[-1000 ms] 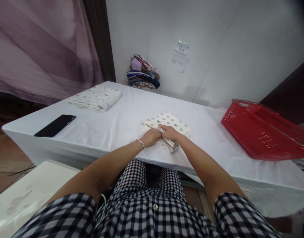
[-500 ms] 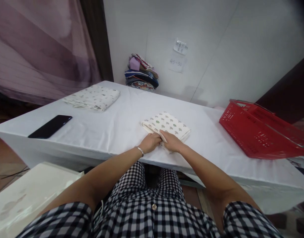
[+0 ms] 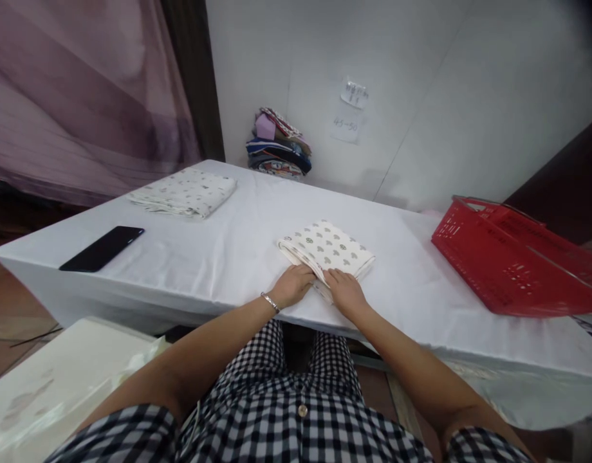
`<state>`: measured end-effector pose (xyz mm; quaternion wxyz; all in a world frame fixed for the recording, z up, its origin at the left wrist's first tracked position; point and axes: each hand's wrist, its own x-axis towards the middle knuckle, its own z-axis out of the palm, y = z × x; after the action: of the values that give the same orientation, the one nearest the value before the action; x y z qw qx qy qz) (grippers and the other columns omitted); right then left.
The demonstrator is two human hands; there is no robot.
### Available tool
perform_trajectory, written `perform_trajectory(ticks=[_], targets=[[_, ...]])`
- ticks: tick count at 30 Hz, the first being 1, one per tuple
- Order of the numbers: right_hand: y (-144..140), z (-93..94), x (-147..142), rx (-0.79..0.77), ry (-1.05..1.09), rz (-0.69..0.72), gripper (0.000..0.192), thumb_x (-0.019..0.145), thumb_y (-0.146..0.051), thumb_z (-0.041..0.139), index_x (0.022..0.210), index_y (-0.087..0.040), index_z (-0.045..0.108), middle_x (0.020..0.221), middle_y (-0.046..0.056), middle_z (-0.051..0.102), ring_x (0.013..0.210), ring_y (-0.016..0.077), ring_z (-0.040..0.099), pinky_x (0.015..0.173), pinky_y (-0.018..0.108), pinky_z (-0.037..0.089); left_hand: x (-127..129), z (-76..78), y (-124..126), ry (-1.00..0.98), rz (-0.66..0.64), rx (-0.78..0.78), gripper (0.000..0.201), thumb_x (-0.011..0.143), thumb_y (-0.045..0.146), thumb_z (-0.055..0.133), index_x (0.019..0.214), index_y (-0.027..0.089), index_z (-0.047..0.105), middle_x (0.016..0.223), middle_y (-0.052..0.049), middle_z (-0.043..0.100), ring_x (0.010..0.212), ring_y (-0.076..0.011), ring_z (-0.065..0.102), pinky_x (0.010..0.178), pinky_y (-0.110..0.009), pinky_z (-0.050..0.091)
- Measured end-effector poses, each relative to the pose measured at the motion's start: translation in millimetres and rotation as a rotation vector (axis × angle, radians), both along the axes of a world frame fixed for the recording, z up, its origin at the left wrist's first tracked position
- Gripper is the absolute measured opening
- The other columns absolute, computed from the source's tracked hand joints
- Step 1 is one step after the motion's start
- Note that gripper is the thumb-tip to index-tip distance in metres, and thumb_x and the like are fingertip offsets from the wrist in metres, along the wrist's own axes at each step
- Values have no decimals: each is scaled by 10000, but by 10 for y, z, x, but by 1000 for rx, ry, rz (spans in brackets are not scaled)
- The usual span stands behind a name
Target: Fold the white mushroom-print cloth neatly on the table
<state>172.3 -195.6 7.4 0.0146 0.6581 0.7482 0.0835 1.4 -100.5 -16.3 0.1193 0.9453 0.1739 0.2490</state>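
A folded cream cloth (image 3: 332,245) with grey heart-like motifs lies in front of me near the table's front edge. My left hand (image 3: 295,284) is closed at its near left fold, fingertips tucked against the layers and thumb hard to see. On the near edge, just to the right, my right hand (image 3: 345,292) rests with its fingers stretched over the fabric. The two hands are slightly apart. Another folded cloth (image 3: 190,191), white with small dark marks, lies at the back left, touched by neither hand.
The white-covered table (image 3: 219,257) also bears a black phone (image 3: 103,249) at left and a red plastic basket (image 3: 513,257) at right. A pile of folded fabrics (image 3: 279,145) stands against the wall. A pale box (image 3: 74,373) sits below the table's left front.
My right hand has loosened from its grip at the fold and shifted slightly right, its fingers now laid on the cloth. My left hand stays at the same fold.
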Motion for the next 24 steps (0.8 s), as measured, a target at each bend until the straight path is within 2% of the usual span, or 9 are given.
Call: perform_trajectory(ticks=[5, 9, 12, 15, 18, 21, 24], targets=[[-14, -48, 18, 23, 21, 6, 499, 864, -81, 373, 1359, -126, 408, 1354, 124, 481, 1230, 257, 428, 982, 382, 350, -53, -15, 19, -96, 46, -36, 224, 845, 155, 489, 1010, 223, 625, 1066, -39, 638, 1033, -193, 547, 888, -371, 431], [-24, -68, 40, 34, 71, 16, 515, 844, -100, 401, 1359, -125, 417, 1371, 124, 465, 1254, 260, 409, 1014, 386, 322, -87, 11, 147, -264, 276, -58, 199, 848, 194, 491, 999, 201, 619, 1024, -66, 628, 1015, -202, 545, 909, -385, 447], [-32, -93, 48, 46, 98, 18, 537, 825, -108, 412, 1361, -126, 415, 1380, 122, 456, 1265, 260, 397, 1024, 397, 310, -95, 44, 269, -278, 386, 11, 288, 852, 203, 478, 1123, 174, 571, 1163, -98, 587, 1139, -219, 491, 971, -399, 411], [-54, -136, 42, 73, 110, 33, 523, 829, -132, 415, 1351, -125, 430, 1382, 123, 452, 1270, 269, 388, 1032, 406, 300, -94, 21, 378, -114, 343, 82, 358, 887, 180, 396, 1224, 181, 519, 1300, -85, 533, 1254, -225, 418, 1055, -449, 316], [-97, -204, 24, 134, 113, 54, 493, 853, -194, 423, 1339, -115, 444, 1392, 138, 435, 1292, 284, 354, 1051, 429, 271, -108, -54, 445, 52, 289, 94, 374, 914, 175, 332, 1235, 203, 521, 1334, -58, 521, 1283, -227, 401, 1084, -494, 248], [-139, -276, 8, 204, 111, 71, 484, 872, -232, 422, 1340, -112, 440, 1403, 151, 415, 1316, 292, 315, 1065, 455, 246, -139, -87, 457, 85, 284, 97, 379, 930, 202, 313, 1249, 214, 516, 1364, -45, 494, 1303, -216, 380, 1094, -483, 229], [-155, -326, 6, 244, 114, 87, 472, 879, -240, 421, 1333, -113, 450, 1402, 152, 416, 1322, 294, 304, 1066, 465, 247, -156, -22, 452, 72, 275, 91, 359, 940, 273, 326, 1223, 223, 539, 1339, -43, 521, 1288, -210, 401, 1107, -484, 198]])
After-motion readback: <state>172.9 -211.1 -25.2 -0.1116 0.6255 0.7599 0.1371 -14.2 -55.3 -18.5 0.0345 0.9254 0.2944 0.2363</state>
